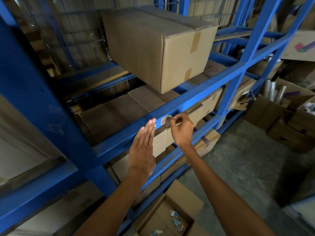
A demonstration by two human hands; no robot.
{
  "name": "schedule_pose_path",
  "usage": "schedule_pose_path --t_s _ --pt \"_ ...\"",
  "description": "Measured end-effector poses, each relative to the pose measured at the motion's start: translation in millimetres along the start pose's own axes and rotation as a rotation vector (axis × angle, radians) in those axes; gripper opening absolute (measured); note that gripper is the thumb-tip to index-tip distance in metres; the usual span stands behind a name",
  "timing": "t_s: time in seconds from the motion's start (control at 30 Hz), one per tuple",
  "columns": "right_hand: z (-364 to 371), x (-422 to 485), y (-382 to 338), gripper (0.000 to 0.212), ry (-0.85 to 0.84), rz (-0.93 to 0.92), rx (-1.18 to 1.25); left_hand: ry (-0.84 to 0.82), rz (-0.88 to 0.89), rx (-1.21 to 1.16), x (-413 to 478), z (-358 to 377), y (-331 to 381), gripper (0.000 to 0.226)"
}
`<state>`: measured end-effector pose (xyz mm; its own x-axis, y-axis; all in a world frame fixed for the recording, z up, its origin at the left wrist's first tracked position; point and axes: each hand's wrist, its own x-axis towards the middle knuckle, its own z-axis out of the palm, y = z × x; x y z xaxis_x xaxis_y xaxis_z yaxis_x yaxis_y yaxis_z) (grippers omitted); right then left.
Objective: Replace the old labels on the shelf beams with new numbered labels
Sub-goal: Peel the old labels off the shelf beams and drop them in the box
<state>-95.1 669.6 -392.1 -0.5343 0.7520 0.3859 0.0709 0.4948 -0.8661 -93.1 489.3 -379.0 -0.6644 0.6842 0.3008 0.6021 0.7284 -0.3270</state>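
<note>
Your left hand (pixel 144 145) rests flat and empty on the beam (pixel 119 142) just beside the label (pixel 165 120), whose right edge your right hand (pixel 181 129) pinches; it looks thin and tearable, so peel slowly from that edge.

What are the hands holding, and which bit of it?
The right hand pinches the white label by its right edge. The left hand holds nothing; its flat fingers touch the blue beam.

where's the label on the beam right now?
Head view, centre: the white label sits on the blue beam, just right of the left hand, its right edge pinched by the right hand.
</note>
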Motion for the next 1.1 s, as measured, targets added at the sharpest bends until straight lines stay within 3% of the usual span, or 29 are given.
schedule_pose_path --t_s 0.1,0.27,0.53,0.73,1.1 --pt "3 -3 -2 0.017 0.019 0.116 0.103 0.005 0.009 0.031 -1 0 -1 0.112" --pt "2 -4 -7 0.021 -0.014 0.107 0.156 0.0 0.018 0.022 -1 2 -3 0.115" --pt "-12 -31 -20 0.005 0.028 0.074 0.095 -0.037 0.037 0.02 -19 1 -18 0.11" --pt "-25 -75 -51 0.005 0.019 0.089 0.134 -0.045 -0.011 -0.025 -62 -6 -43 0.101" --pt "-5 -173 -109 0.008 -0.128 0.122 0.162 -0.102 -0.042 0.033 -161 -1 -110 0.108"
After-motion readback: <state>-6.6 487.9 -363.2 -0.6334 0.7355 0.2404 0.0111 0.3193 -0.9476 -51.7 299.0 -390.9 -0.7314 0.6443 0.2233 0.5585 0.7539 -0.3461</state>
